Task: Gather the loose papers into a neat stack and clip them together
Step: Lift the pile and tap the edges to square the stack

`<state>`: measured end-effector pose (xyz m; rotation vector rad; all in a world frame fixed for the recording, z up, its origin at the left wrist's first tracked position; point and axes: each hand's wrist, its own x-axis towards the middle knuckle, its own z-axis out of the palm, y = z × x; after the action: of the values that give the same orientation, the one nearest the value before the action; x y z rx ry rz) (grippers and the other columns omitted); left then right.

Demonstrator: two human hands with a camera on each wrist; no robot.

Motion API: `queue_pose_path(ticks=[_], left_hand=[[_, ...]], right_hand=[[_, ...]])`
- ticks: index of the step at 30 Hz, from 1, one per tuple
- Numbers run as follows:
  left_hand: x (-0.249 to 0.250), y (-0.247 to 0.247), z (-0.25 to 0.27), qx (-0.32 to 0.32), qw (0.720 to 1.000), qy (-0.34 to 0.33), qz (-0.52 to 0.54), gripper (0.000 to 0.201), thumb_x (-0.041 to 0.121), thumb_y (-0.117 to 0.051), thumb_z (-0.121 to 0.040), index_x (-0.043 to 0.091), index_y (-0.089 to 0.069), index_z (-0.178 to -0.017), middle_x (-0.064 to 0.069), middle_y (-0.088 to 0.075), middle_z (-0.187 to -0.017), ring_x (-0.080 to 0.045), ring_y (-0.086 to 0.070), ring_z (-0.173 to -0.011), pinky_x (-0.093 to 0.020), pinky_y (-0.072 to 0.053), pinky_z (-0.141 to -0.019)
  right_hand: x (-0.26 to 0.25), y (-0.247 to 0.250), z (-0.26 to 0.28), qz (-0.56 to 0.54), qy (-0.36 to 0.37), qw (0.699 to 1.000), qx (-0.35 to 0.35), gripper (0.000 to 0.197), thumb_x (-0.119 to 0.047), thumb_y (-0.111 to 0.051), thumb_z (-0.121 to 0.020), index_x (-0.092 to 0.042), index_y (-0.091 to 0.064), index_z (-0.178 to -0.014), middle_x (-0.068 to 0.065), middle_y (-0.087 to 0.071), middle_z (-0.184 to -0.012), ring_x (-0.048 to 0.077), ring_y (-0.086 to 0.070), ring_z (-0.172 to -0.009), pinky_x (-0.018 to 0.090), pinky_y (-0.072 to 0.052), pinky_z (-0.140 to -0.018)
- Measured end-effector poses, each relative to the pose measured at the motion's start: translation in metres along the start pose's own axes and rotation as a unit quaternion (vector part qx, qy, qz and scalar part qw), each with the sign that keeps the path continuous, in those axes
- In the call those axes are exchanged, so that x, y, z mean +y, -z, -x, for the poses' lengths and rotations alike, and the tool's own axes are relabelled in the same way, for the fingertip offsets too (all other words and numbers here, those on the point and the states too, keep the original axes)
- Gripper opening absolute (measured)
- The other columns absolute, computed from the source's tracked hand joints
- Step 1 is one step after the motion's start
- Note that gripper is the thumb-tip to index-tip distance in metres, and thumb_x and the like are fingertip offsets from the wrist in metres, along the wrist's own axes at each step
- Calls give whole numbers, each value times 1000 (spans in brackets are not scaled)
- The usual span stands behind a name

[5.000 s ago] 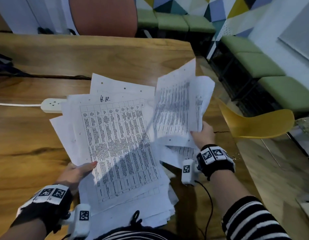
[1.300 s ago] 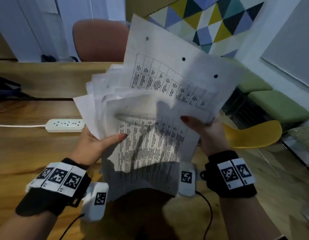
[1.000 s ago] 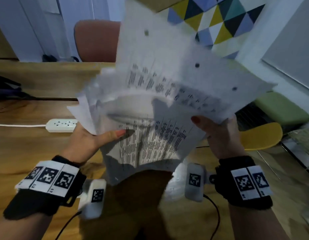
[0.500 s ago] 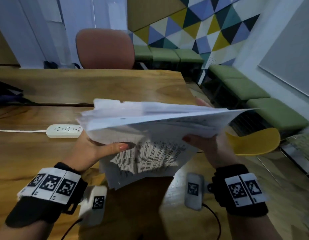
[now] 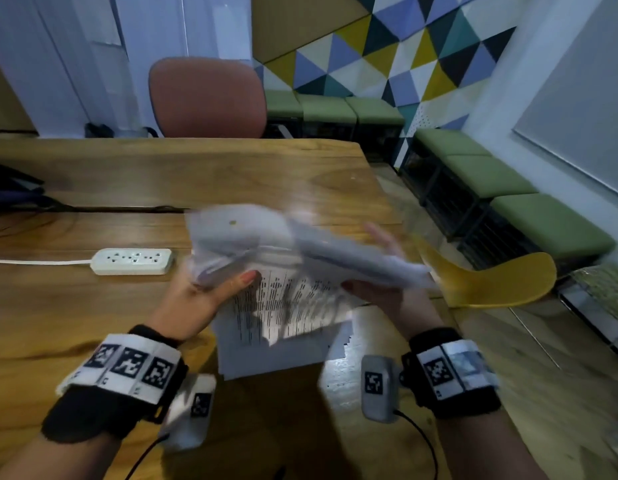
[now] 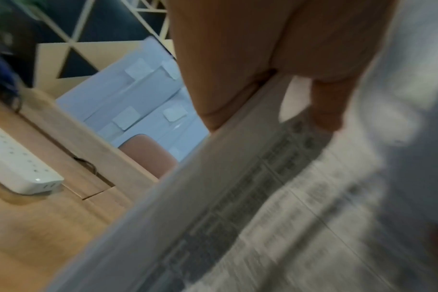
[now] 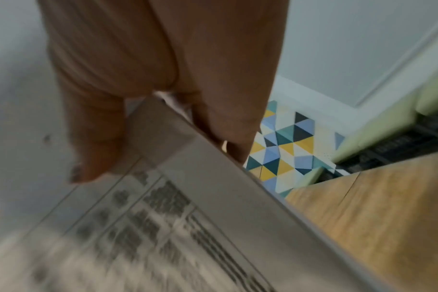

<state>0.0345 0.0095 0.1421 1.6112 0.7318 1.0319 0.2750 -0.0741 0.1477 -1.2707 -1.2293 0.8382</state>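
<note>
**Papers gathered in hand, not yet squared or clipped**

Held the papers in mid-air at the centre of the head frame, above the wooden bench, between both hands. Gripped on the left edge by the left hand, thumb over the printed top sheet and the remaining fingers hidden underneath. Gripped on the right edge by the right hand, thumb on the printed face as the right wrist view showed, with other fingers seen behind the bundle toward the upper right. Blurred heavily in all three views, so exact finger positions beyond that impossible to tell.

Judged the gathering as largely done: no sheets seen lying loose on the bench anywhere in frame. Judged the stacking as unfinished: upper part of the bundle bent over and fanned, lower sheets hanging down at a different angle, edges plainly out of line. Left to do, apparently: squaring the edges, perhaps by tapping against the bench, then clipping. No clip visible anywhere in these views.

Elsewhere: a white power strip at the left of the frame, well apart from the papers; a reddish chair beyond the far edge of the bench, upper centre; a yellow chair at the right.
</note>
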Motion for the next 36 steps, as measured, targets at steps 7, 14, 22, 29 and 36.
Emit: queue_pose_path(ticks=[7, 14, 22, 29, 36], left_hand=[[12, -4, -14, 110, 990, -85, -36, 23, 13, -64, -79, 30, -59, -94, 37, -66, -85, 16, -61, -84, -4, -45, -72], [-4, -3, 5, 52, 998, -24, 6, 43, 19, -77, -69, 10, -60, -108, 14, -73, -98, -1, -67, -94, -16, -55, -76], [-11, -2, 1, 64, 996, -13, -55, 25, 24, -63, -76, 15, -65, -99, 5, -71, -98, -5, -67, -92, -22, -56, -78], [4, -3, 2, 212, 966, -106, -102, 85, 2, -78, -64, 19, -28, -130, 8, -47, -121, 5, -57, -106, -13, -53, -78], [47, -4, 0, 188, 845, -314, -389, 118, 6, -85, -56, 34, -10, -142, -43, -19, -134, 14, -3, -135, -9, -15, -111]], right_hand=[[-23, -16, -2, 53, 158, 983, 77, 32, 14, -57, -81, -7, -63, -104, -20, -69, -85, -10, -61, -79, 5, -46, -65], [6, -23, 14, -2, 92, 989, 112, 31, -5, -68, -73, -1, -61, -103, 4, -71, -92, 10, -68, -86, 22, -55, -69], [15, -36, 10, -39, 52, 990, 127, 7, -10, -62, -79, -13, -61, -85, 13, -64, -87, 20, -63, -83, 40, -56, -66], [-12, -41, 8, 42, 187, 943, 271, 89, -17, -73, -71, -28, -16, -138, 7, -46, -127, 16, -55, -112, 41, -56, -80], [-47, -36, 0, 336, 274, 864, 256, 86, -16, -77, -70, -32, -26, -138, 21, -21, -137, 14, -29, -128, -4, -27, -93]])
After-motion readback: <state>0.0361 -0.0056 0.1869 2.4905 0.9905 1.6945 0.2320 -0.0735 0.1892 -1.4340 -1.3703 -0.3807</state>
